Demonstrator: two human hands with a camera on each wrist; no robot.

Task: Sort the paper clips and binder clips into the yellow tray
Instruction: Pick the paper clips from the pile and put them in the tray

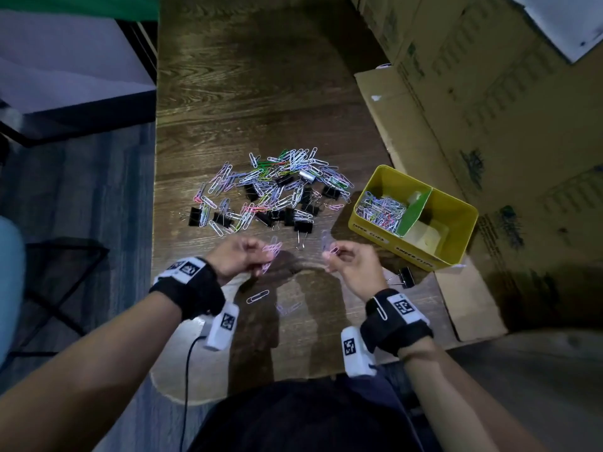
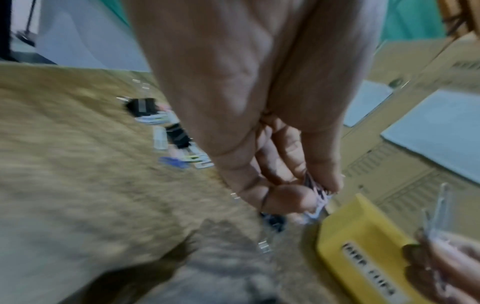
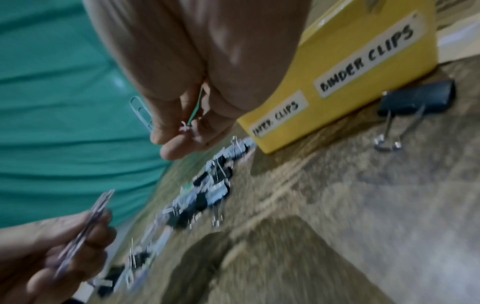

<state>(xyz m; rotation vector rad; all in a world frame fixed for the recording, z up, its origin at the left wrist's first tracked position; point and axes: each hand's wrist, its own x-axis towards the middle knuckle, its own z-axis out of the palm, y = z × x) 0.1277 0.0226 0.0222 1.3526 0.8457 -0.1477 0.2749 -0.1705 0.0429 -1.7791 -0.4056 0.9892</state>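
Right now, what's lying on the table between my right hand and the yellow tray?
Nothing in the head view: bare wood table separates the right hand from the yellow tray. A lone binder clip lies nearby, off that line.

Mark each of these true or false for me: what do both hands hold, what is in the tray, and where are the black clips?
1. Both hands hold paper clips. True: left hand, right hand.
2. The yellow divided tray holds black binder clips. False: only coloured paper clips, in one compartment.
3. One black binder clip lies beside the tray. True.
4. The mixed clip pile is gone from the wooden table. False: it remains.
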